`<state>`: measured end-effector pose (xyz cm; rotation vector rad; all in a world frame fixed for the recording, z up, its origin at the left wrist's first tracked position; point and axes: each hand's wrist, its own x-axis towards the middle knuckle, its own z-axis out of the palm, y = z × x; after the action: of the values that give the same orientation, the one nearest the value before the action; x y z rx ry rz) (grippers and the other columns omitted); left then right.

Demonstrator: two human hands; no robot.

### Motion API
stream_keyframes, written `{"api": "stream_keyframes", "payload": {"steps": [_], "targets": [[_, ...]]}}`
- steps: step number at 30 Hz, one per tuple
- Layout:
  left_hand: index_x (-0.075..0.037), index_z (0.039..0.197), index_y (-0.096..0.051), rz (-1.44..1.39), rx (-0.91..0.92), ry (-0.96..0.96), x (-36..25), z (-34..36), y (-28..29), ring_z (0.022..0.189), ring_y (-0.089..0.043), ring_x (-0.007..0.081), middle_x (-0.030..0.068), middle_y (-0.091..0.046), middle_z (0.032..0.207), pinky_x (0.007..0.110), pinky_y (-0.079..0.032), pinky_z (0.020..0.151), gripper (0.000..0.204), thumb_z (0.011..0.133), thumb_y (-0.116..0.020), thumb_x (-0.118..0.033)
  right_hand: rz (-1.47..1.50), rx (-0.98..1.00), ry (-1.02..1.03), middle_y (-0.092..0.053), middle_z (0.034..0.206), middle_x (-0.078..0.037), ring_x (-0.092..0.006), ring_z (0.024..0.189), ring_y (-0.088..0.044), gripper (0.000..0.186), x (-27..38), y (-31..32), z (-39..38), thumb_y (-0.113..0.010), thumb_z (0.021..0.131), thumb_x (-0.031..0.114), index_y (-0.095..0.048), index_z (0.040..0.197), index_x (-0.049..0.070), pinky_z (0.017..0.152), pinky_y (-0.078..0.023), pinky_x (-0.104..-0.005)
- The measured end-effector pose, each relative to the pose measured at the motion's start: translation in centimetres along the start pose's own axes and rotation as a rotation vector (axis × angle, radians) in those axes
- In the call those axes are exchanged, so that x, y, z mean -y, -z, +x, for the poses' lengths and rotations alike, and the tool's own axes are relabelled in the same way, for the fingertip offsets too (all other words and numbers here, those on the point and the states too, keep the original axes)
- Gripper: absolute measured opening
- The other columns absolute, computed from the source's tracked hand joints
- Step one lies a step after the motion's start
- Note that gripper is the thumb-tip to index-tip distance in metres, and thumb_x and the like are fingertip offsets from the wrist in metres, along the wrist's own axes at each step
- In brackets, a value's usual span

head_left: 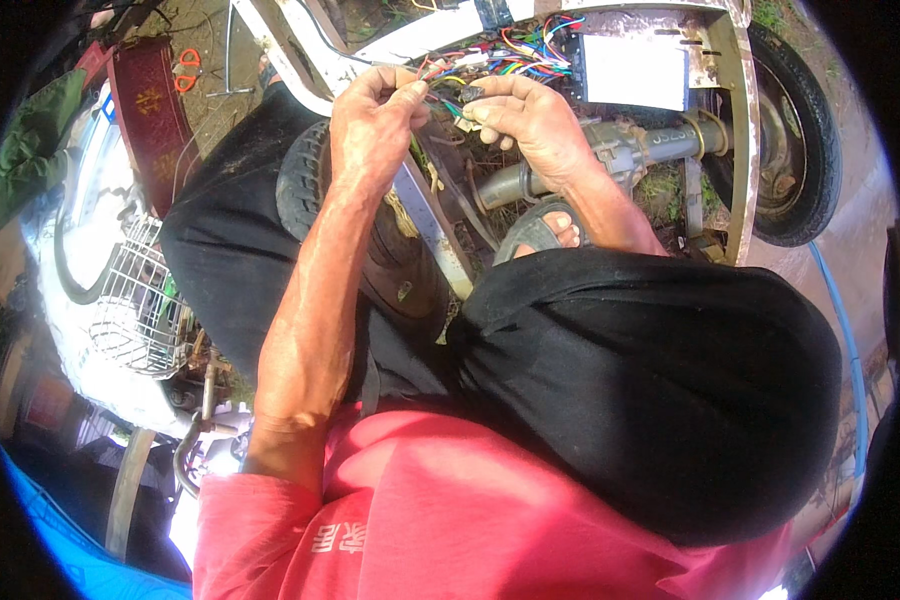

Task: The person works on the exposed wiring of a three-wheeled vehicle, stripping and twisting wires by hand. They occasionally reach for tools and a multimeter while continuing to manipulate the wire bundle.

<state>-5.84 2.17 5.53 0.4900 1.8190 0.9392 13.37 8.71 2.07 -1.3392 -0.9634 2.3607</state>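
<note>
My left hand (pixel 373 125) is closed, thumb and forefinger pinched on thin electrical wires (pixel 435 72). Opposite it, a short gap away, my right hand (pixel 532 118) is also closed, its fingertips around the end of a wire. A small black piece (pixel 471 94) shows at those fingertips; its kind is too small to tell. Just beyond both hands spreads a tangle of red, blue, yellow, green and white wires (pixel 530 52). This bundle lies against a flat box with a white face (pixel 635 72), set within a white metal frame (pixel 410 42).
Below the box runs a grey metal axle housing (pixel 620 150), with a black-tyred wheel (pixel 805 135) at right. Another tyre (pixel 305 180) stands between my legs. Orange-handled scissors (pixel 186 70), a dark red board (pixel 150 95) and a white wire basket (pixel 140 300) are at left. A blue hose (pixel 842 320) trails at right.
</note>
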Motion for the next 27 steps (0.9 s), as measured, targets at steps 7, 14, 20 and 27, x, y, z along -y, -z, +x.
{"api": "stream_keyframes", "payload": {"steps": [7,14,20,27], "targets": [[0.001,0.104,-0.069,-0.009,-0.006,-0.014,-0.1,-0.4,0.0,0.079,-0.066,0.013,0.0051,-0.07,0.092,0.027,-0.056,0.076,0.012,0.098,-0.07,-0.009,-0.022,-0.07,-0.051,-0.073,0.094,-0.005,-0.0091,0.073,-0.063,0.037,-0.1,-1.4,-0.9,-0.077,0.089,0.011,-0.064,0.121,-0.001,0.063,-0.045,-0.0225],[0.001,0.105,-0.069,-0.021,0.008,-0.016,0.5,-0.3,0.4,0.08,-0.066,0.0137,0.0062,-0.071,0.093,0.028,-0.056,0.077,0.013,0.098,-0.071,-0.009,-0.083,0.004,-0.058,-0.069,0.087,-0.001,-0.0052,0.071,-0.058,0.034,0.6,-1.9,-1.2,-0.077,0.09,0.016,-0.067,0.118,-0.001,0.06,-0.043,-0.0203],[0.001,0.106,-0.069,-0.045,0.029,-0.016,0.4,-0.1,0.4,0.079,-0.066,0.0138,0.006,-0.071,0.092,0.028,-0.056,0.077,0.013,0.097,-0.071,-0.009,-0.304,-0.121,0.041,-0.077,0.092,-0.01,-0.0126,0.072,-0.068,0.038,0.8,-0.8,-0.3,-0.076,0.086,0.018,-0.069,0.116,-0.005,0.068,-0.053,-0.0269],[0.001,0.106,-0.069,-0.037,0.018,-0.01,0.1,-0.3,0.3,0.08,-0.067,0.0137,0.006,-0.071,0.092,0.028,-0.057,0.077,0.013,0.097,-0.072,-0.008,-0.454,-0.098,0.159,-0.077,0.094,-0.011,-0.0129,0.075,-0.071,0.044,1.8,0.1,1.0,-0.076,0.087,0.026,-0.072,0.118,-0.004,0.074,-0.055,-0.0289]]}}
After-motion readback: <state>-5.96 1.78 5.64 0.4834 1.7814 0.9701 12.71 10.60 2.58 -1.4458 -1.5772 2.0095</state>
